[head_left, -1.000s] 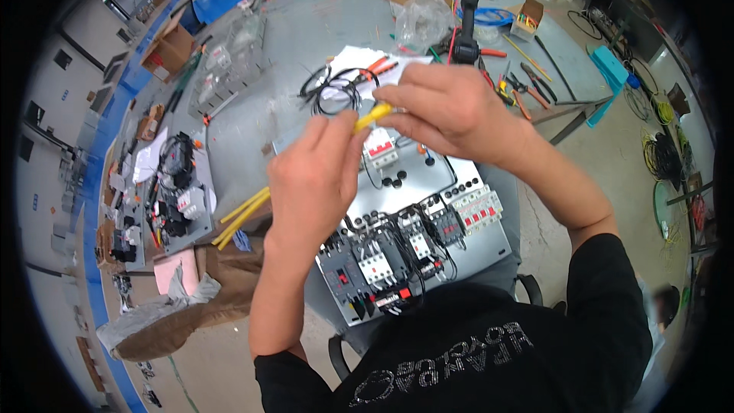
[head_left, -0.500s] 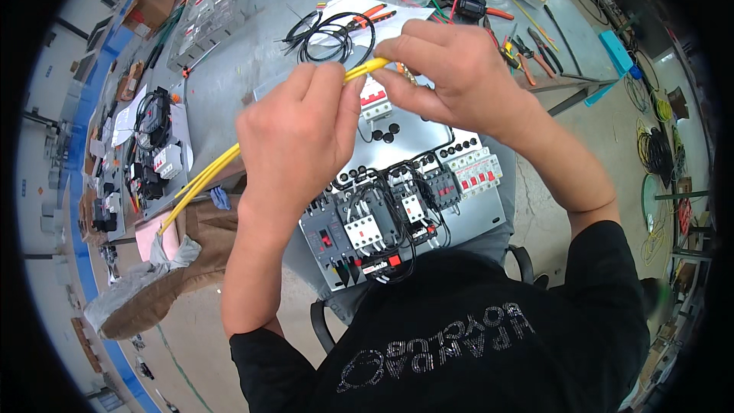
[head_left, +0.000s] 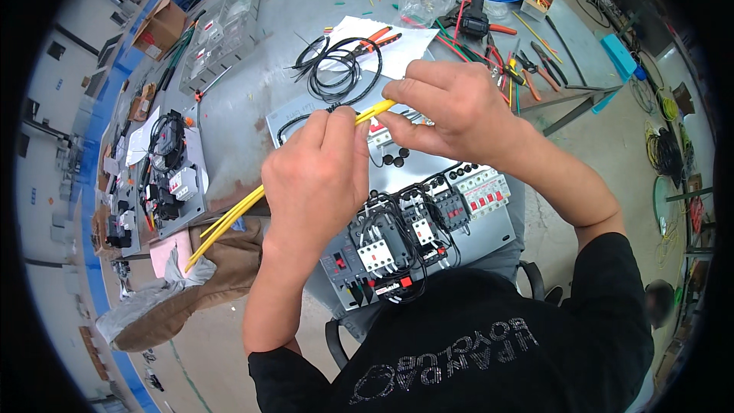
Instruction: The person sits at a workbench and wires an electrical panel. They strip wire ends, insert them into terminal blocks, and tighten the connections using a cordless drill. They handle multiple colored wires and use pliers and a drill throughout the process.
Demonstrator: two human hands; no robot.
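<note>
My left hand (head_left: 317, 164) is closed around a bundle of thin yellow wires (head_left: 233, 216), whose long ends trail down to the left. Just right of it, my right hand (head_left: 459, 111) pinches the short upper end between thumb and forefinger. Below both hands a metal mounting plate (head_left: 482, 246) lies tilted over my lap. It carries a row of small breakers (head_left: 485, 197) with red toggles, a white-topped contactor (head_left: 375, 255), a dark breaker (head_left: 336, 262) and looped black wiring. The left hand partly covers the plate's left side.
On the grey table lie coiled black cable (head_left: 336, 80), white paper (head_left: 417, 42), a black power tool (head_left: 475, 23) and several pliers (head_left: 539, 73). A second fitted plate (head_left: 191, 210) sits at the left edge. Brown cloth (head_left: 222, 275) hangs below it.
The whole view has shifted, so table, plate and arms appear lower and further right. Both hands keep their hold on the yellow wires, with little change in grip.
</note>
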